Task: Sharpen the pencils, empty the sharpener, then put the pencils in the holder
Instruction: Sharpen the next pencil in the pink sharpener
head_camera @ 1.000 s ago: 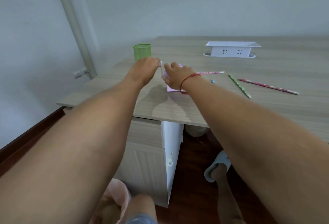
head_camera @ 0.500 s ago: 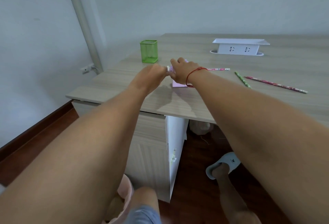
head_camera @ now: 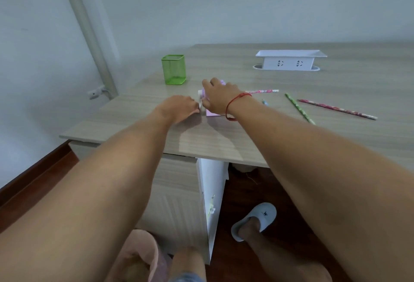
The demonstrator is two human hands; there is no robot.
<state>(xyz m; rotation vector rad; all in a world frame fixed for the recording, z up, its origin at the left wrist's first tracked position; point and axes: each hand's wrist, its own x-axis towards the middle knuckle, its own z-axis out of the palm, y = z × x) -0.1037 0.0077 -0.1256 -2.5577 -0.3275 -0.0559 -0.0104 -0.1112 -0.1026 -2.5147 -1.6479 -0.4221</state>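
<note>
The pink sharpener [head_camera: 211, 113] sits mid-frame on the surface [head_camera: 224, 142]. The right hand [head_camera: 220, 99] curls over its top in a closed grip. The left hand [head_camera: 179, 108] pinches the white part [head_camera: 200, 94] on the sharpener's left side. The green holder [head_camera: 173, 69] stands just above and left of it. Pencils [head_camera: 299, 107] lie to the right.

No word, number or brand name is showing legibly anywhere. The pale grey fabric slipper [head_camera: 257, 219] is carrying a small dark emblem on its toe, shaped like a jagged W or a crown, too small to read as letters. The pink patterned pencil [head_camera: 336, 109] and the green patterned pencil [head_camera: 299, 108] lying on the wood-grain counter [head_camera: 224, 142] are showing printed decoration only, too blurred to read.
</note>
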